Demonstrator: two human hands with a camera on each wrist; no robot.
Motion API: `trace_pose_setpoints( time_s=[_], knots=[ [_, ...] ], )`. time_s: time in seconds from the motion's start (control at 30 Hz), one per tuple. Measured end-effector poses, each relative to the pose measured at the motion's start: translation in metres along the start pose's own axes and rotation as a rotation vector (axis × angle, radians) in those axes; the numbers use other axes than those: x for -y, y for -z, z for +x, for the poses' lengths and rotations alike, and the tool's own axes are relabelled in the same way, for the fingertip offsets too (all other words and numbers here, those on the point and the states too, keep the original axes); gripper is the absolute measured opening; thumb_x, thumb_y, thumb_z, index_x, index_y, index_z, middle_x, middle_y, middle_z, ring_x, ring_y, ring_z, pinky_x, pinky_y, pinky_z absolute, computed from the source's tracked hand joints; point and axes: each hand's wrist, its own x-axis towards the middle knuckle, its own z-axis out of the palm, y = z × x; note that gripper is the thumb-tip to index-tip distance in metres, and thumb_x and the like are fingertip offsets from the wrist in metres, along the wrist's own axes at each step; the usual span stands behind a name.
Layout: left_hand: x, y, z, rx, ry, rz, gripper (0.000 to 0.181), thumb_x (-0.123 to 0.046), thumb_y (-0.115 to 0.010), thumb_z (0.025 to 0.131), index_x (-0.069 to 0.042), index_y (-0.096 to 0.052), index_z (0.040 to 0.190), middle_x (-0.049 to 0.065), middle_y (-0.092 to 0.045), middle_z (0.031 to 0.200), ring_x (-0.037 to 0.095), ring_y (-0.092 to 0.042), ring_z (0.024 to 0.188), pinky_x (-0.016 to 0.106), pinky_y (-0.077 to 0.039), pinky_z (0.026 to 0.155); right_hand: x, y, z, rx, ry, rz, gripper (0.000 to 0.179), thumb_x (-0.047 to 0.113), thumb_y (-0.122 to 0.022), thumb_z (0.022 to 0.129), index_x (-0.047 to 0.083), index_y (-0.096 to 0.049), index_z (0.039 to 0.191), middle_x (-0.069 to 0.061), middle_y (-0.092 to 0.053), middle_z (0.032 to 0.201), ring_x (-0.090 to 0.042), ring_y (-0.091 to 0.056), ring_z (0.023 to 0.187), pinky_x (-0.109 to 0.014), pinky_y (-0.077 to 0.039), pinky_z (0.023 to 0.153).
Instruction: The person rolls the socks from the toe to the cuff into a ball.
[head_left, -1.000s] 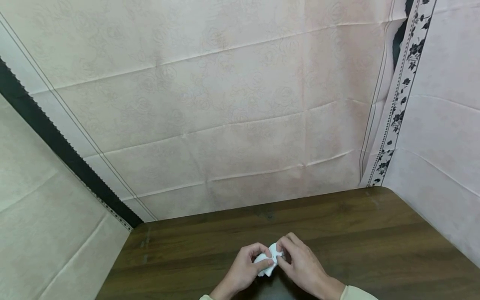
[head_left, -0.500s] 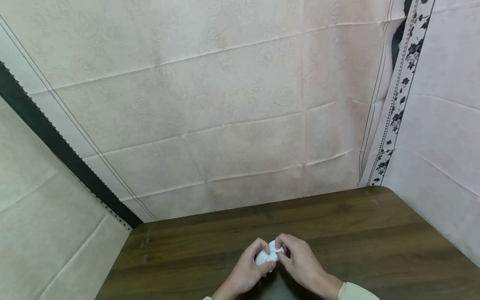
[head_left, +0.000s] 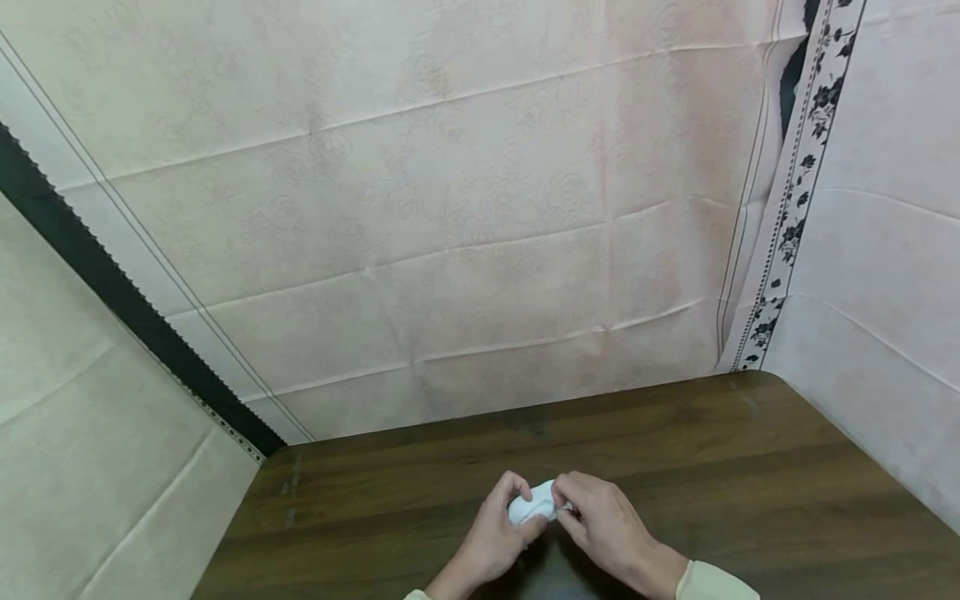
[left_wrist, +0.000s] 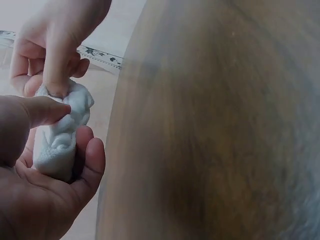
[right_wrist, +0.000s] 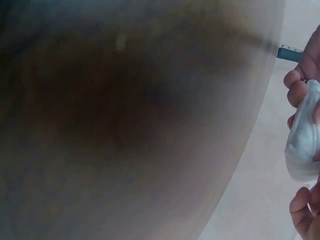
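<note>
A small rolled bundle of white knit cloth (head_left: 534, 505), looking like a folded pair of socks, is held above the table between both hands. My left hand (head_left: 491, 532) grips its left end, thumb on the near side and fingers curled round the far side. At the other end, my right hand (head_left: 606, 523) pinches the cloth between thumb and fingers. In the left wrist view the roll (left_wrist: 55, 157) shows bunched folds along its top, with the left thumb pressing into them. Only part of the bundle (right_wrist: 301, 145) appears at the right wrist view's edge.
A dark brown wooden table (head_left: 390, 483) lies under the hands. Creased pale cloth sheets (head_left: 480, 208) hang behind it and on both sides. A dark strip (head_left: 150, 304) runs down the left corner, and a floral border (head_left: 795, 225) down the right.
The loose flap that hung below the cloth one second ago is no longer visible; the bundle looks smoother and more compact. Both hands have shifted slightly and still hold it.
</note>
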Motion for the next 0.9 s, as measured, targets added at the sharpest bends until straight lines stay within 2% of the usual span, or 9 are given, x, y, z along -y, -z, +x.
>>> trace_pose_setpoints(
  time_s=[0.1, 0.2, 0.37, 0.5, 0.73, 0.9],
  knots=[
    [0.001, -0.001, 0.000, 0.015, 0.029, -0.066, 0.032, 0.000, -0.071, 0.090, -0.006, -0.043, 0.103, 0.010, -0.061, 0.100, 0.014, -0.059, 0.064, 0.022, -0.046, 0.053, -0.003, 0.001, 0.000, -0.001, 0.047, -0.035, 0.042, -0.007, -0.081, 0.071, 0.020, -0.050, 0.080, 0.017, -0.044, 0.074, 0.003, -0.038, 0.064, -0.011, -0.035, 0.053],
    [0.003, 0.000, -0.001, 0.031, 0.051, -0.105, 0.030, -0.003, -0.070, 0.093, -0.005, -0.043, 0.105, 0.010, -0.063, 0.100, 0.015, -0.059, 0.067, 0.022, -0.046, 0.055, -0.006, 0.002, 0.000, 0.009, 0.044, -0.053, 0.042, -0.006, -0.083, 0.072, 0.020, -0.051, 0.081, 0.017, -0.044, 0.075, 0.003, -0.038, 0.065, -0.012, -0.036, 0.054],
    [0.006, 0.003, -0.001, 0.027, 0.066, -0.118, 0.020, -0.007, -0.063, 0.098, -0.001, -0.048, 0.109, 0.008, -0.067, 0.096, 0.016, -0.059, 0.077, 0.024, -0.046, 0.065, -0.008, 0.006, -0.001, 0.049, -0.050, 0.006, 0.043, -0.005, -0.083, 0.076, 0.022, -0.049, 0.082, 0.018, -0.045, 0.077, 0.003, -0.042, 0.065, -0.016, -0.040, 0.054],
    [0.006, 0.005, 0.000, -0.011, 0.081, -0.119, 0.027, -0.003, -0.066, 0.096, 0.002, -0.049, 0.117, 0.011, -0.070, 0.099, 0.019, -0.063, 0.087, 0.027, -0.050, 0.070, -0.008, 0.008, 0.001, 0.098, -0.105, 0.069, 0.040, -0.003, -0.081, 0.081, 0.023, -0.051, 0.083, 0.017, -0.049, 0.079, 0.003, -0.048, 0.068, -0.019, -0.046, 0.057],
    [0.008, 0.005, 0.001, -0.037, 0.188, -0.129, 0.040, -0.002, -0.071, 0.092, 0.004, -0.053, 0.126, 0.010, -0.068, 0.094, 0.021, -0.067, 0.075, 0.037, -0.056, 0.062, -0.012, 0.009, 0.006, 0.197, -0.154, 0.109, 0.024, 0.004, -0.079, 0.086, 0.022, -0.063, 0.090, 0.012, -0.066, 0.089, 0.000, -0.061, 0.080, -0.025, -0.053, 0.067],
    [0.011, 0.003, 0.002, -0.039, 0.241, -0.132, 0.040, -0.003, -0.073, 0.091, 0.003, -0.053, 0.125, 0.011, -0.065, 0.092, 0.021, -0.066, 0.071, 0.037, -0.058, 0.062, -0.014, 0.008, 0.011, 0.258, -0.158, 0.095, 0.020, 0.006, -0.077, 0.088, 0.022, -0.067, 0.092, 0.012, -0.069, 0.090, 0.000, -0.059, 0.078, -0.025, -0.052, 0.066]
  ],
)
